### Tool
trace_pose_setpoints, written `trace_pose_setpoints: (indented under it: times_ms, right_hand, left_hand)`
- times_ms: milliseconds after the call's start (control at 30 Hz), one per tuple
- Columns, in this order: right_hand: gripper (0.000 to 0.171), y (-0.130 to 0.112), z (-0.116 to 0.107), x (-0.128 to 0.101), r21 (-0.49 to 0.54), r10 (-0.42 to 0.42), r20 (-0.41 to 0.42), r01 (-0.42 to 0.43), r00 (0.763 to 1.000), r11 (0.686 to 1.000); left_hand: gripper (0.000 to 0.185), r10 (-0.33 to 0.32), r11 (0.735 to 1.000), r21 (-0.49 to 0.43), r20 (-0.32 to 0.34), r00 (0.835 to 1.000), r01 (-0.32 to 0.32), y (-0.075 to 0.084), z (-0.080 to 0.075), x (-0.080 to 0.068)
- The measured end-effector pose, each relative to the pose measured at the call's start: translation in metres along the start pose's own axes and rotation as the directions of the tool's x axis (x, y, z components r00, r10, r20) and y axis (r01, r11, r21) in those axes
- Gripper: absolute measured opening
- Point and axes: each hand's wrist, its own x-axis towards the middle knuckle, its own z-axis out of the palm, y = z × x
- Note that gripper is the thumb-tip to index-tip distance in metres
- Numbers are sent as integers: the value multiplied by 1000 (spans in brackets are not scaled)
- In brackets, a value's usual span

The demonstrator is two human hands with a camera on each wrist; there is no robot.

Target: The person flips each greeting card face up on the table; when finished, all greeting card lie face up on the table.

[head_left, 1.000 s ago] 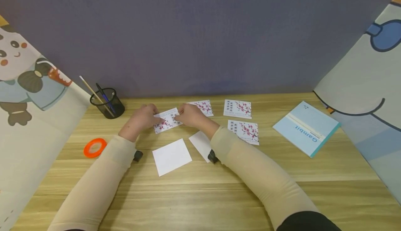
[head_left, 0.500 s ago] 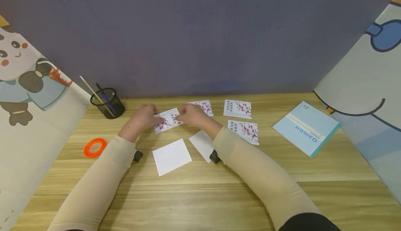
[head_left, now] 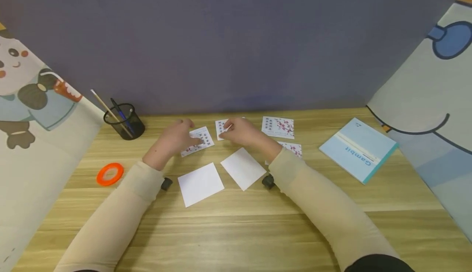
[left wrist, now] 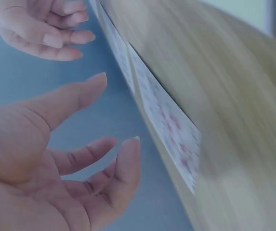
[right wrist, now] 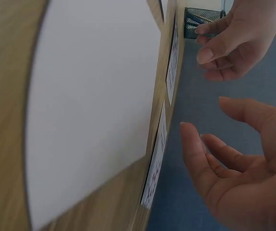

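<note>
My left hand point(head_left: 184, 137) hovers with loose, spread fingers over a floral card point(head_left: 200, 140) lying flat on the wooden desk point(head_left: 236, 231). In the left wrist view the left hand point(left wrist: 110, 113) holds nothing and that card point(left wrist: 169, 125) lies just beyond its fingertips. My right hand point(head_left: 237, 130) hangs relaxed over a second floral card point(head_left: 221, 127). The right wrist view shows the right hand point(right wrist: 205, 115) empty, close to a floral card's edge point(right wrist: 157, 154). Two blank white cards point(head_left: 200, 183) point(head_left: 242, 167) lie nearer to me.
Two more floral cards point(head_left: 278, 126) point(head_left: 293, 148) lie to the right, one partly under my right sleeve. A black mesh pen holder point(head_left: 124, 121) stands at the back left, an orange tape ring point(head_left: 110, 173) lies at the left, and a light blue book point(head_left: 359, 149) at the right.
Both hands have let go of the floral card, which now lies on the desk. The right hand has moved right and back, uncovering the second white card.
</note>
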Motion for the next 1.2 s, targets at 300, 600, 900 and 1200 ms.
trace_pose_setpoints:
  times_ms: [300,600,900,1200]
  right_hand:
    - [48,15,-16,-14,-106,2,81,7,997,994]
    - [50,24,-28,-31,-148,50,180,-23,982,989]
    - [75,29,-30,-36,-233,74,284,-6,956,972]
    - [71,31,-26,-35,-260,62,303,20,951,965]
  left_hand:
    - [77,111,994,-9,99,989,-110,36,8,-3]
    - [81,192,978,30,235,953,-205,68,31,-6]
    - [90,261,938,158,267,928,-309,85,46,-13]
    - [115,238,928,232,235,943,-292,99,54,-21]
